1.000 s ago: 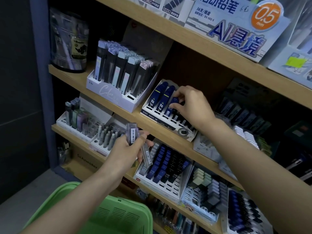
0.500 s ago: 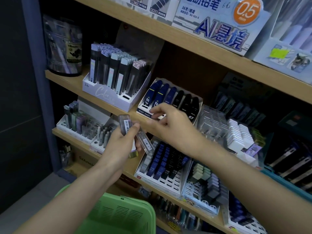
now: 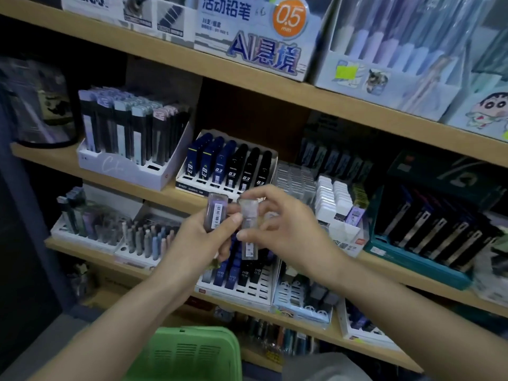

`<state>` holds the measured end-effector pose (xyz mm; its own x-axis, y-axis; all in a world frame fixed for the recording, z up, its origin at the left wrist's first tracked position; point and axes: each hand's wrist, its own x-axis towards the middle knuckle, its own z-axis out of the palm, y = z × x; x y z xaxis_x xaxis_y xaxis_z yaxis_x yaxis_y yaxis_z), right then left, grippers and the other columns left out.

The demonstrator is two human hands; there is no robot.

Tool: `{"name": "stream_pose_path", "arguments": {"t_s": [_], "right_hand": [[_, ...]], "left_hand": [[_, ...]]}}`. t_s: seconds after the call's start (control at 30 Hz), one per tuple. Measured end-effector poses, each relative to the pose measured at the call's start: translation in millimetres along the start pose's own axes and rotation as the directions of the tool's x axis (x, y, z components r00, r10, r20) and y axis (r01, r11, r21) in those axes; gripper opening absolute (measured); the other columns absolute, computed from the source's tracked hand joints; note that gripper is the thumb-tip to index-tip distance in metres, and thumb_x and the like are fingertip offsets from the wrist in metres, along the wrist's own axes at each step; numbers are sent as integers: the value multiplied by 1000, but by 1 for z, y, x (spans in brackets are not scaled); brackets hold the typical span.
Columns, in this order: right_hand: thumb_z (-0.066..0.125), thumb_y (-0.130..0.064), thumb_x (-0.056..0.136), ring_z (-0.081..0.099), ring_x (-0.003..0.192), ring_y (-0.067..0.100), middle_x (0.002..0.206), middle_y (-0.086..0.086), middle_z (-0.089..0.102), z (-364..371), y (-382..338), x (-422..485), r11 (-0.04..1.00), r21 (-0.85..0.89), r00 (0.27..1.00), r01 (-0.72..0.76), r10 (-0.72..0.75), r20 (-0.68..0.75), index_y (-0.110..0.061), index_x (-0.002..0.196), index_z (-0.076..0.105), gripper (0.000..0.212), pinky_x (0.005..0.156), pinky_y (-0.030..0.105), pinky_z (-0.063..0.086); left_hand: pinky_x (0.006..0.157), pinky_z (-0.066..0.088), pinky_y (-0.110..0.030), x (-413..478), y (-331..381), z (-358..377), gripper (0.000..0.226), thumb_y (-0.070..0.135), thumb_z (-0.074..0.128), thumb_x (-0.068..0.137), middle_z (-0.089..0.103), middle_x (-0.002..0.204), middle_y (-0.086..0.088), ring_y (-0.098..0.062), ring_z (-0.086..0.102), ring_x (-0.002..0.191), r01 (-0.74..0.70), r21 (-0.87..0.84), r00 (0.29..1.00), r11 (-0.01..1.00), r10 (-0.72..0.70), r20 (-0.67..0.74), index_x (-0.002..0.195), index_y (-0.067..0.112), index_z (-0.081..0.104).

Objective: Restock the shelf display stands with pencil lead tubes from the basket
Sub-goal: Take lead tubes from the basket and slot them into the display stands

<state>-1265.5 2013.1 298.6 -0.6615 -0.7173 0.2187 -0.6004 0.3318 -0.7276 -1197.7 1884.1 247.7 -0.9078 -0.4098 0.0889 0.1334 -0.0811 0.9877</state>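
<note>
My left hand (image 3: 199, 239) grips a clear pencil lead tube with a barcode label (image 3: 216, 214), held upright in front of the shelves. Beside it my right hand (image 3: 286, 229) pinches a second clear lead tube (image 3: 248, 229) between thumb and fingers. Both hands meet in front of the middle shelf. Behind them stands a white display stand (image 3: 192, 181) with blue and black lead tubes in a row. Below the hands a second white stand (image 3: 239, 291) holds blue and black HB tubes. The green basket (image 3: 187, 353) sits low in view under my left forearm.
A white stand of tall dark lead packs (image 3: 129, 163) is on the middle shelf at left. Eraser and refill boxes (image 3: 334, 204) crowd the right side. A teal tray of dark packs (image 3: 417, 259) sits further right. The wooden shelf edge (image 3: 247, 75) runs overhead.
My right hand left the blue tubes in the upper stand and came down to the left hand, where it now pinches one of the clear tubes. The view shifted right.
</note>
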Motion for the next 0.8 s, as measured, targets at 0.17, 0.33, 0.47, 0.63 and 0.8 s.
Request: {"name": "stream_pose_path", "arguments": {"t_s": [0.17, 0.33, 0.47, 0.63, 0.8], "right_hand": [[74, -14, 80, 69, 73, 20, 88, 6, 60, -25, 12, -11, 969, 244, 988, -32, 68, -141, -28, 102, 53, 33, 66, 25, 57], [66, -19, 87, 68, 76, 13, 84, 11, 67, -57, 23, -16, 987, 157, 960, 20, 25, -278, -27, 95, 53, 18, 71, 26, 56], [68, -13, 86, 66, 77, 20, 84, 4, 61, -87, 31, -2, 990, 109, 898, 87, -31, -439, -23, 89, 49, 21, 71, 30, 56], [77, -16, 78, 58, 62, 2, 78, -5, 58, -98, 45, 17, 993, -114, 903, 17, -64, -424, -20, 85, 54, 25, 64, 12, 49], [79, -19, 75, 62, 73, 7, 77, -5, 63, -93, 51, 30, 948, -317, 954, -27, -70, -292, -16, 85, 61, 21, 72, 20, 53]], "left_hand": [[54, 37, -23, -5, -4, 23, 22, 35, 49, 93, 44, 49, 5, -8, 41, 46, 50, 65, 986, 997, -60, 158, 102, 21, 63], [52, 38, -23, -6, -4, 46, 19, 29, 50, 94, 54, 61, 4, -6, 41, 47, 89, 27, 977, 996, -92, 192, 101, 16, 63], [45, 34, -19, -1, -5, 56, 15, 24, 50, 96, 43, 62, 2, -5, 36, 44, 110, 2, 983, 994, -109, 150, 88, 11, 51], [36, 28, -21, 10, -12, 60, 17, 19, 48, 97, 49, 55, -3, -12, 32, 37, 264, -159, 964, 951, -253, 85, 84, 7, 46], [39, 27, -22, 16, -19, 57, 12, 18, 46, 98, 51, 55, -4, -14, 33, 37, 302, -133, 953, 944, -295, 68, 89, 9, 46]]}}
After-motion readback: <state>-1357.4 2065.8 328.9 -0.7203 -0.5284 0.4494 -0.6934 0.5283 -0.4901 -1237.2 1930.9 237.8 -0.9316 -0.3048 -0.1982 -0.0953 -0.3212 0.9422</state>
